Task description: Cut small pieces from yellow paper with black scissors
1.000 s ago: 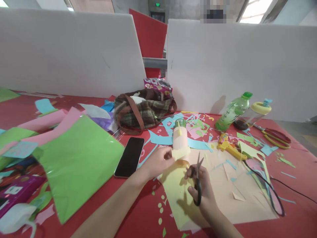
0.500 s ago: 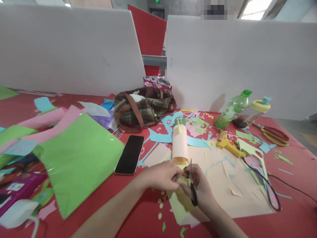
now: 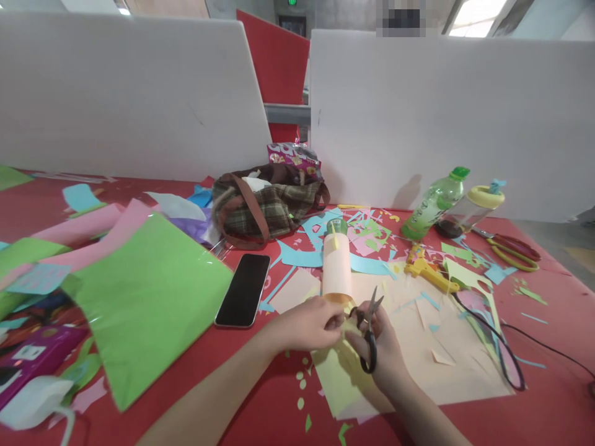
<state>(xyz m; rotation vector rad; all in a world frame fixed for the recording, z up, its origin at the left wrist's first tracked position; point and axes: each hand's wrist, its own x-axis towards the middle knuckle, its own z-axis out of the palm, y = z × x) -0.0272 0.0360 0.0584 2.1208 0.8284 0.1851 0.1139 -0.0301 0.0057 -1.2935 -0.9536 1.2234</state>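
A pair of black-handled scissors (image 3: 370, 342) is gripped by my right hand (image 3: 387, 358), blades pointing up and away from me, slightly apart. My left hand (image 3: 310, 323) is closed beside it, the fingers curled toward the right hand. Whatever lies in its fingertips is too small and hidden to name. Just beyond both hands a pale peach paper-wrapped cylinder (image 3: 337, 269) with a green end lies on the paper, a small yellow strip (image 3: 334, 238) on its upper part. Beneath my hands are a yellow sheet (image 3: 341, 387) and a large peach sheet (image 3: 418, 371).
To the left are a phone (image 3: 243, 290) and a green sheet (image 3: 153, 297). A plaid bag (image 3: 274, 210) stands behind. On the right sit a yellow glue gun (image 3: 432, 275) with its cord, a green bottle (image 3: 434, 207), a clear cup (image 3: 476, 210) and larger scissors (image 3: 511, 248). Paper scraps are scattered around.
The scissors' blades have spread apart and the scissors have turned, tips leaning further right. My right hand has shifted slightly right, away from the left hand, which stays closed.
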